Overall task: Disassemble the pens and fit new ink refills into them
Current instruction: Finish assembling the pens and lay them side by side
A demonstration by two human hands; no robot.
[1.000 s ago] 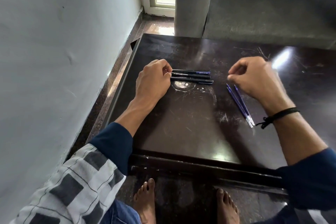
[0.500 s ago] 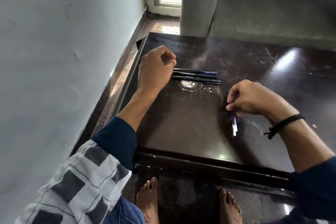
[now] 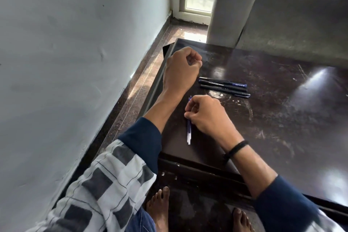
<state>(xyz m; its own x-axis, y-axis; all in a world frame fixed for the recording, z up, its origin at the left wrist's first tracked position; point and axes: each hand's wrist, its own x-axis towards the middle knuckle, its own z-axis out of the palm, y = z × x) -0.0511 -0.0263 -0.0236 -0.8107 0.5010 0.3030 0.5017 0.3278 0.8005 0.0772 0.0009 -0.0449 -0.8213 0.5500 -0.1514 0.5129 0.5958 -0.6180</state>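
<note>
Slim blue-and-clear plastic ink refills (image 3: 188, 133) sit bundled at the near side of the dark scratched worktop (image 3: 282, 118), pinched by the right hand (image 3: 207, 115). Three black plastic pens (image 3: 224, 87) lie just beyond. The left hand (image 3: 180, 69) hovers curled, seemingly empty. Best to park the refills parallel, then open one pen.

One head-worn wide-angle view (its edges bowed) looks forward and steeply down onto the dark brown glossy scratched table (image 3: 282, 128), close above it: left hand (image 3: 178, 69) and right hand (image 3: 207, 115) mid-frame, bare feet (image 3: 160, 209) at the bottom edge.
</note>
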